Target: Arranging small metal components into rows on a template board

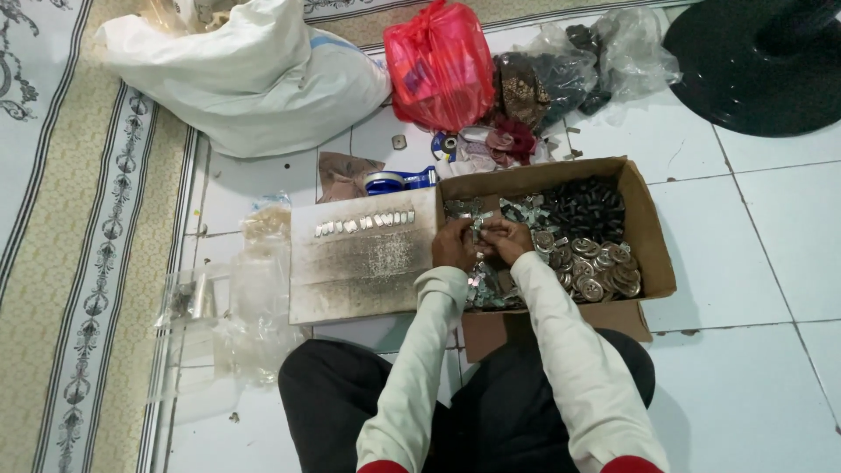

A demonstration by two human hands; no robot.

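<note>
- As both hands met over the cardboard box [653, 254], L hand [454, 243] & R hand [508, 238] pinched one small metal piece [477, 224].
- Round metal discs [600, 263] sat by box's right edge.

1. The small metal piece [476, 226] pinched between the left hand [454, 245] and right hand [508, 240] is too small to make out.
2. Both sleeves hide the near edge of the cardboard box [653, 236].
3. The black round base [753, 66] is cut off at the top right corner.

Home floor w/ tiles [753, 219], patterned rug [79, 219].
</note>
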